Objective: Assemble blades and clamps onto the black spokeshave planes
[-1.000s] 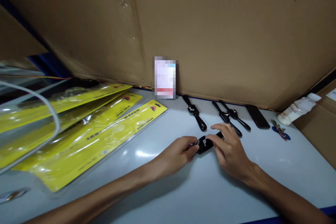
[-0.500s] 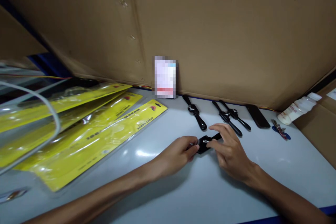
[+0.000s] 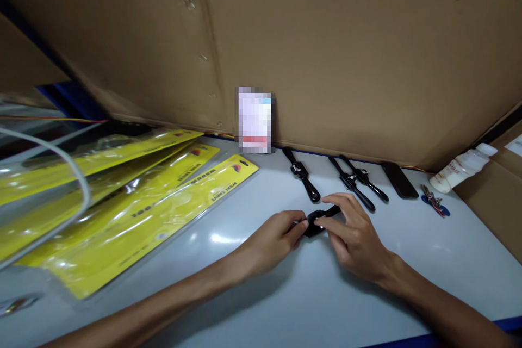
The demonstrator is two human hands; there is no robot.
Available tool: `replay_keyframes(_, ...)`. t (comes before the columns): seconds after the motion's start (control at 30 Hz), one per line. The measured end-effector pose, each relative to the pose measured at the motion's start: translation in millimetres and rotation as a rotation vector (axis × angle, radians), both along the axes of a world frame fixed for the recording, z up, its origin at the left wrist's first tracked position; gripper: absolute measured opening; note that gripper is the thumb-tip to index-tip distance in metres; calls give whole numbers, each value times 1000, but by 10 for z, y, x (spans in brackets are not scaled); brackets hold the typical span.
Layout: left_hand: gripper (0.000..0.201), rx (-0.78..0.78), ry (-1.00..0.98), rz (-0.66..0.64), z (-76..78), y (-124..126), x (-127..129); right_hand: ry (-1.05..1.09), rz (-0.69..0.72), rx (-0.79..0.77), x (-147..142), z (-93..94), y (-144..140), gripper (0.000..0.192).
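My left hand (image 3: 281,234) pinches one end of a black spokeshave (image 3: 313,230) just above the table. Over the tool's middle and far handle is my right hand (image 3: 353,236), its fingers curled with tips on the body near a small bright metal part. Those fingers hide much of the blade area. Beyond my hands lies another black spokeshave (image 3: 300,173), with a pair of similar spokeshaves (image 3: 351,182) lying side by side to its right.
Yellow blister packs (image 3: 163,223) overlap on the left, with a pale cable (image 3: 84,179) looping across them. A dark phone (image 3: 399,179), keys (image 3: 434,202) and a leaning bottle (image 3: 463,168) lie at right. A cardboard wall (image 3: 346,65) rises behind the table.
My right fingertips have shifted slightly left over the spokeshave's middle, covering more of it. The held spokeshave has tilted a little. My left hand keeps its hold.
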State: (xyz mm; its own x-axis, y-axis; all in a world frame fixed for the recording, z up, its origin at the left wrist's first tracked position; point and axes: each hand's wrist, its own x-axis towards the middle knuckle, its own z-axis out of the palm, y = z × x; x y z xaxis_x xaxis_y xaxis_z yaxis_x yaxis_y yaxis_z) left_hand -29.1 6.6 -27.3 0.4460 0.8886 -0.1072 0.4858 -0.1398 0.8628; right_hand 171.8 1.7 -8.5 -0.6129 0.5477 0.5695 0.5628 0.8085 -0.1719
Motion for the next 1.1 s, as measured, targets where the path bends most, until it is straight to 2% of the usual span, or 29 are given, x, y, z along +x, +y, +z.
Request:
replay_keyframes(0.1,31,186,172,33,25,-71,5,54,-37,-23,-11,-5,-8,19)
replay_keyframes(0.17,31,283,297,28,31,-112,1,48,-44,-37,-15,-9,-11,18)
replay_keyframes(0.3,31,367,394,22,38,-129,-18,8,-64,-43,-10,-23,4,22)
replay_keyframes(0.5,31,336,348,23,54,-88,-32,-4,-46,59,22,-28,69,13)
replay_keyframes(0.77,31,356,308,-8,24,-100,-29,-41,42,158,34,3,75,22)
replay_keyframes(0.93,30,375,239,36,28,-111,-40,100,47,84,39,38,83,17)
replay_keyframes(1.1,30,314,198,84,71,-60,-34,238,14,16,45,52,121,15)
